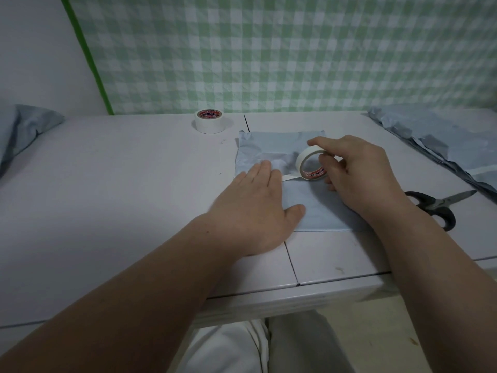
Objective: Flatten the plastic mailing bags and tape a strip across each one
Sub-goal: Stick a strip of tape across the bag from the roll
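Hiding part of the mailing bag (271,149): left hand (258,208) flat, right hand (357,170) gripping tape roll (309,164).

A home packing corner: white table (107,184) against a green checked wall covering (269,49), scissors (441,204) nearby.

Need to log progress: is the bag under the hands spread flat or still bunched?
Mostly flat: the bag lies smooth near the person, with wrinkles at its far end, left hand pressing it.

The left hand (258,208) hides the bag's (320,208) left edge and the tape strip's (291,177) end. Bag piles (457,146) at right and left (21,135) run off-frame.
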Demonstrator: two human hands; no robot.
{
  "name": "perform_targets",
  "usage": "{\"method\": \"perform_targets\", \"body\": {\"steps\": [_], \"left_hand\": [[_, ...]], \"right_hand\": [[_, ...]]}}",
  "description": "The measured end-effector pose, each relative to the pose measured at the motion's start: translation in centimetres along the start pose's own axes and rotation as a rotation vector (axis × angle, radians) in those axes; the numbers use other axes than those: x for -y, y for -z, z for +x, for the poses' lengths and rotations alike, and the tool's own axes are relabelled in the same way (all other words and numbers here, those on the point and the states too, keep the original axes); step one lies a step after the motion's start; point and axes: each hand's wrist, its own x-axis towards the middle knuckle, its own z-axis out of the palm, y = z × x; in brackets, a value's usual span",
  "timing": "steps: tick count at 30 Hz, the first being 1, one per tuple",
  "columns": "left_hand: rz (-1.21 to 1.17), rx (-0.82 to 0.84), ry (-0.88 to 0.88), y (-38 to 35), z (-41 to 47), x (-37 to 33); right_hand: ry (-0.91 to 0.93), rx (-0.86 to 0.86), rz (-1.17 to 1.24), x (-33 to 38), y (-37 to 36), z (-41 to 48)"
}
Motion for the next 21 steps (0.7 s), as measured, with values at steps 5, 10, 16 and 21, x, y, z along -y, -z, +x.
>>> {"method": "perform_targets", "body": {"steps": [5,10,16,21], "left_hand": [[0.015,-0.001,-0.012,-0.1,0.1,0.1],[0.002,0.027,-0.004,0.0,0.0,0.0],[-0.012,0.036,-0.005,0.0,0.0,0.1],[-0.011,0.034,-0.009,0.0,0.0,0.0]], "right_hand": [[0.055,-0.004,-0.078,0.0,0.2,-0.1],[0.069,0.011,-0.156,0.5,0.2,-0.3],[0.073,0.046,-0.23,1.0,0.2,-0.4],[0.068,0.073,-0.266,1.3,0.2,-0.4]]}}
